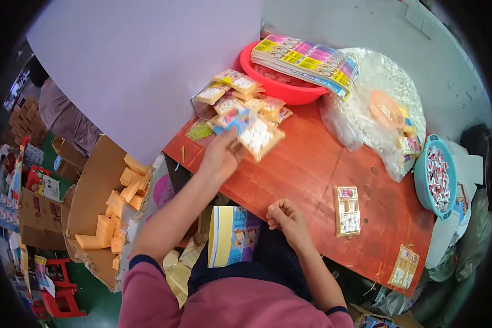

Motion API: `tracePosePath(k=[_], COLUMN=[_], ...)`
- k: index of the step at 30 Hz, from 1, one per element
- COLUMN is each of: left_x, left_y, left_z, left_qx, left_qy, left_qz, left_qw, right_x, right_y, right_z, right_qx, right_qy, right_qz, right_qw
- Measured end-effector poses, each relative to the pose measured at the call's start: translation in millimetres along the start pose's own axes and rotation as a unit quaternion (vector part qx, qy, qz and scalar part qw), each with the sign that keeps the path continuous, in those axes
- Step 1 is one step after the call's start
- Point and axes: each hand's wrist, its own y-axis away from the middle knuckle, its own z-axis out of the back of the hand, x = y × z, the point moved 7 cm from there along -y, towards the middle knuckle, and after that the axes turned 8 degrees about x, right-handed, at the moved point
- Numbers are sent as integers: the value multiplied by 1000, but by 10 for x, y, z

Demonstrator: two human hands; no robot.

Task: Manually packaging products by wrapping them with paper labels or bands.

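My left hand [224,154] reaches over the far left of the red-brown table and grips a shallow, cream-coloured tray pack [261,136] by its printed card end. White pieces fill the pack's other end, and it looks slightly blurred. Just beyond lies a heap of similar packs [251,98]. At the table's near edge my right hand [286,218] is loosely closed, with nothing seen in its fingers. A stack of printed cards [238,238] rests on my lap. To the right on the table lie one tray pack [348,210] and another tray pack [404,266] near the corner.
A red basin [295,95] at the back carries a stack of printed sheets [306,60]. Beside it sits a big clear bag of white pieces [377,71] with an orange basket [387,109]. A blue basin [436,175] holds small wrapped pieces. Left stands a carton [87,202] of orange-yellow trays.
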Motion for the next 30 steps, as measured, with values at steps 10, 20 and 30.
tracePosePath(k=[10, 20, 30], left_x=[-807, -90, 142], left_y=[-1241, 874, 1499], left_z=[169, 47, 566], left_qx=[-56, 47, 70], left_qy=[-106, -788, -791], left_qz=[-114, -51, -67], left_qw=[986, 612, 604], right_x=[-33, 31, -204], right_y=[54, 124, 267], right_z=[-41, -64, -590], right_qx=[-4, -27, -21], right_qy=[45, 85, 513], right_qz=[6, 17, 236], right_qw=[999, 996, 825])
